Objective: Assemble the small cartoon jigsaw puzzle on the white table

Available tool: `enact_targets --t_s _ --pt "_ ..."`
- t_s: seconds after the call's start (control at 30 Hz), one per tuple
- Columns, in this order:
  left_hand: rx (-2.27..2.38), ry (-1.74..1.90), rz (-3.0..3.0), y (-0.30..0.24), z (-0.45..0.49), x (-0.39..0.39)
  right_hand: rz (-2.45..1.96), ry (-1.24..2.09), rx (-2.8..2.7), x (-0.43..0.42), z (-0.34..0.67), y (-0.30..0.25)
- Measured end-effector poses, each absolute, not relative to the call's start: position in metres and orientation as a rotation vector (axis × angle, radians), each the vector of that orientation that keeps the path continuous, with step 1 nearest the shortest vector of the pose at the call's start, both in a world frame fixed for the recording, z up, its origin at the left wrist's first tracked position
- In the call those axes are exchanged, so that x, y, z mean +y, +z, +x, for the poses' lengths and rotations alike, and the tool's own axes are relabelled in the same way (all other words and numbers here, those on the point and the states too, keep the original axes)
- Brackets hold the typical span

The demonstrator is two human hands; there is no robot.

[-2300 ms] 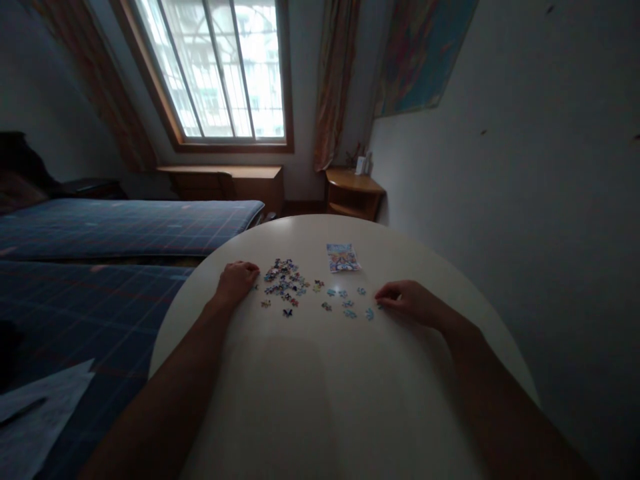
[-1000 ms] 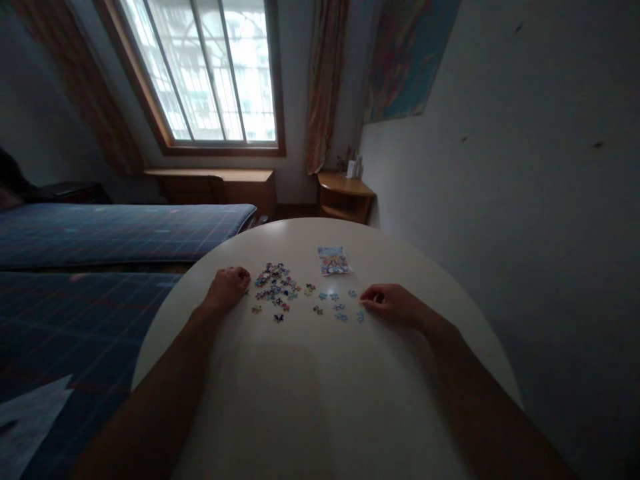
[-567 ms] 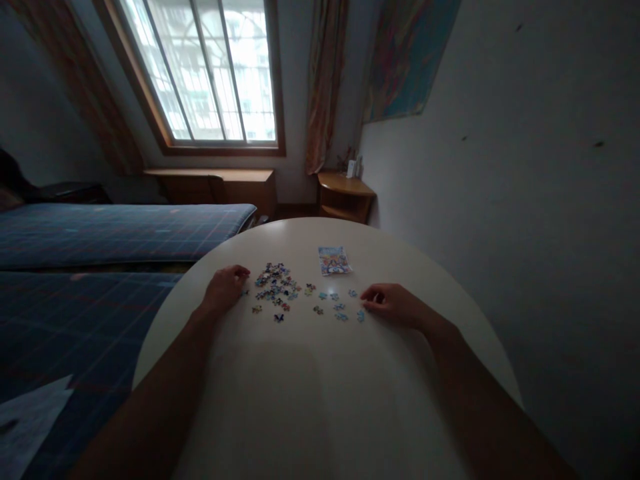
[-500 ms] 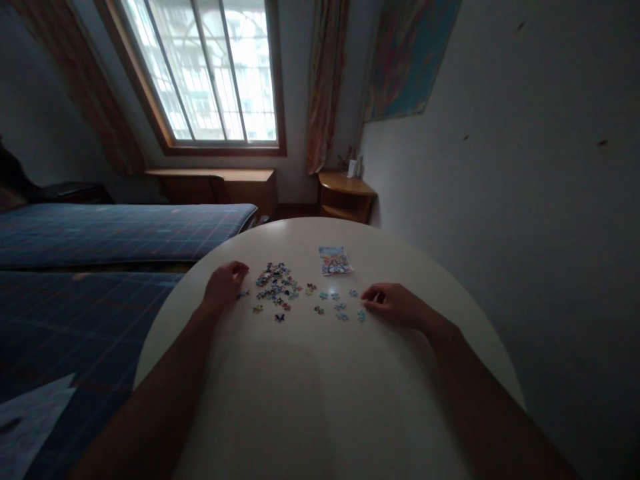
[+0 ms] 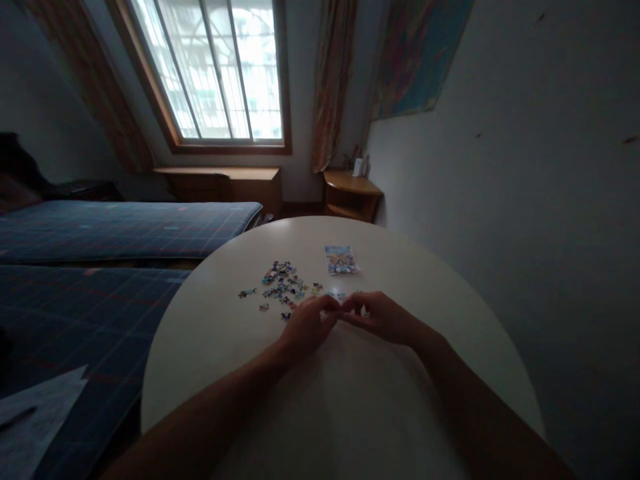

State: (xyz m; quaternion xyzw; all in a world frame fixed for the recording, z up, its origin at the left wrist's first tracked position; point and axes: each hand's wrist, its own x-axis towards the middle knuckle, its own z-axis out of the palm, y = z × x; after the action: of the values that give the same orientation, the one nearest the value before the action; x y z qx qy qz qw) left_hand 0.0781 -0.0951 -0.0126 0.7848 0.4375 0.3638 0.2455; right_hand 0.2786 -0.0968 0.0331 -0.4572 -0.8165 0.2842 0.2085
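A heap of small coloured puzzle pieces (image 5: pixel 283 283) lies on a round white table (image 5: pixel 340 400). A small picture card (image 5: pixel 341 259) lies just beyond, to the right. My left hand (image 5: pixel 306 325) and my right hand (image 5: pixel 383 317) meet at the fingertips over the scattered blue pieces (image 5: pixel 336 295) right of the heap. Both hands have their fingers pinched together. What they pinch is too small and dark to make out. One loose piece (image 5: pixel 247 292) lies apart at the left of the heap.
A bed with a blue checked cover (image 5: pixel 100 233) runs along the table's left side. A white sheet of paper (image 5: pixel 35 420) lies on it near me. A wooden corner shelf (image 5: pixel 353 190) and a low wooden desk (image 5: pixel 225 183) stand under the window. The wall is close on the right.
My left hand has left the heap's left side and swung right to meet my right hand. My right hand has slid a little left. One piece now lies bare where the left hand rested.
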Motion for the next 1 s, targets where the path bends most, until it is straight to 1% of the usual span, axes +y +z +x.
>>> enact_targets --t_s 0.23,0.4,0.53,0.67,0.77,0.9,1.0 --pt "1.137 0.989 2.080 -0.015 0.073 -0.090 -1.268 0.894 -2.228 -0.094 0.279 0.032" --pt "1.153 0.934 2.144 -0.015 0.075 -0.092 -1.273 0.957 -2.281 -0.094 0.286 0.031" --pt "1.014 0.868 2.413 -0.015 0.070 -0.092 -1.294 0.946 -2.382 -0.094 0.292 0.030" --pt "0.913 0.686 2.651 -0.014 0.064 -0.091 -1.342 0.968 -2.416 -0.094 0.294 0.031" --pt "0.925 0.593 2.703 -0.011 0.063 -0.094 -1.373 0.962 -2.426 -0.094 0.294 0.032" --pt "0.935 0.570 2.730 -0.002 0.059 -0.093 -1.380 0.909 -2.454 -0.096 0.292 0.033" --pt "1.128 0.637 2.692 0.012 0.039 -0.083 -1.390 0.898 -2.436 -0.096 0.292 0.034"
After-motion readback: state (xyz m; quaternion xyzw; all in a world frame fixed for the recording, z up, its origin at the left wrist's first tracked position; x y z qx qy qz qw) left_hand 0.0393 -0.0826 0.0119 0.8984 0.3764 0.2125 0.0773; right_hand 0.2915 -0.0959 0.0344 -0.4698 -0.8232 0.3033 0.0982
